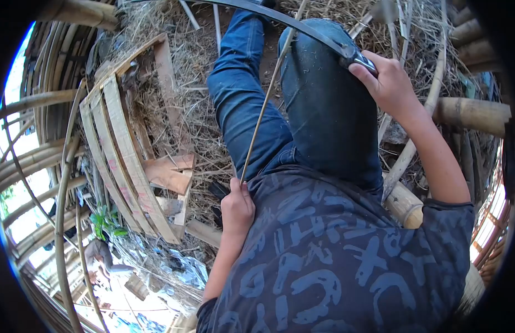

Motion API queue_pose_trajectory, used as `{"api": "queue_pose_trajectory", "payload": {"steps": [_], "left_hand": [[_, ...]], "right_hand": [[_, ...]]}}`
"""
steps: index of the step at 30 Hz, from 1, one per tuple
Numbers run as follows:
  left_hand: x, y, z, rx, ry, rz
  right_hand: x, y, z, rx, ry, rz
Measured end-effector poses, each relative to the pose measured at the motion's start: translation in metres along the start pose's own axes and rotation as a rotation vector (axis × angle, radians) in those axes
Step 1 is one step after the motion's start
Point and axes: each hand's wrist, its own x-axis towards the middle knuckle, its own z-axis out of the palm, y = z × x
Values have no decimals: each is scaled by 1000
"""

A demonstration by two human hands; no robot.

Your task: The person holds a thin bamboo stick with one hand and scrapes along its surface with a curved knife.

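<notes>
My right hand (389, 84) is closed around the dark handle of a machete (315, 34), beside my raised knee. Its long dark blade stretches left across the top of the view and passes over my jeans. Low by my hip, my left hand (237, 210) is closed on the lower end of a thin bamboo strip (264, 110). The strip slants up between my legs, and its upper part crosses the blade in the view. Whether the two touch, I cannot tell.
A slatted wooden crate (121, 161) lies to the left on straw-strewn ground (193, 139). Thick bamboo poles (471, 115) stick in from the right, and a bamboo lattice (41, 150) runs along the left. A green plant (106, 222) grows at lower left.
</notes>
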Motion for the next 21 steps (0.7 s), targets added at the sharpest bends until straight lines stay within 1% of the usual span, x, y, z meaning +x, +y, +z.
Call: {"api": "queue_pose_trajectory", "payload": {"steps": [2,4,6,8,11,14,15,18,19,21], "left_hand": [[-1,1,0,0,-44,-54],[15,15,-2,9,-39,-57],[37,32,-5,29,-30,60],[60,49,-6,6,-42,114],[94,74,-2,-22,-57,183],[120,98,-2,3,-53,215],[127,105,-3,37,-88,191],[135,106,-6,67,-83,230],[135,103,-6,61,-67,257],[126,95,-7,57,-78,237]], "right_hand": [[-1,-6,6,-21,-28,-51],[-2,-12,7,-74,-9,-61],[-1,-4,8,-43,4,-75],[-3,1,4,-31,36,-85],[-2,5,2,-45,12,-107],[-1,4,0,-66,2,-98],[-1,5,0,-60,12,-93],[3,6,-2,-57,-46,-24],[3,7,-1,-88,-13,-44],[4,8,-2,-43,-30,0]]}}
